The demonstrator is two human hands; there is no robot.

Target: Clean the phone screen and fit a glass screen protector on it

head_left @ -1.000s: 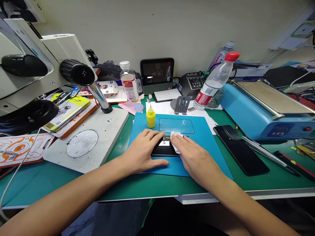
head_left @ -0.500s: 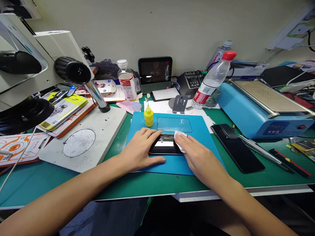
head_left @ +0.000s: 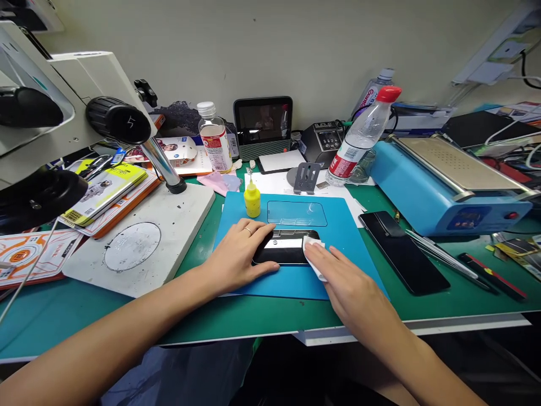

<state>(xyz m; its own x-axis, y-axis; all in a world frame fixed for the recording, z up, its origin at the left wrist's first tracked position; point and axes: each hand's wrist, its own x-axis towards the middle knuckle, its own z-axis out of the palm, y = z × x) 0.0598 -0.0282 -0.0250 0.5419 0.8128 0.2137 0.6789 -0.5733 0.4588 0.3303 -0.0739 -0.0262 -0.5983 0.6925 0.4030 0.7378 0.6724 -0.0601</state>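
A black glossy phone (head_left: 291, 256) lies flat on the blue mat (head_left: 270, 282), with a bright reflection across its screen. My left hand (head_left: 239, 251) grips its left end, thumb along the near edge and fingers at the far edge. Under the fingers of my right hand (head_left: 342, 270) is a folded white wipe (head_left: 313, 256), pressed on the phone's right end. Just beyond the phone lies a clear screen glass with a dark outline (head_left: 296, 213). A yellow dropper bottle (head_left: 252, 200) stands upright by the mat's far left part.
On the left stands a microscope with a white base (head_left: 177, 225). A second black phone (head_left: 403, 254), tweezers (head_left: 448, 259) and a blue heating machine (head_left: 422, 197) are on the right. Behind stand a red-capped bottle (head_left: 355, 146), a phone stand (head_left: 307, 177) and a small display (head_left: 262, 124).
My right hand has slid the wipe slightly toward me and right, to the phone's near right corner. My left hand keeps its hold. The whole view has shifted a little.
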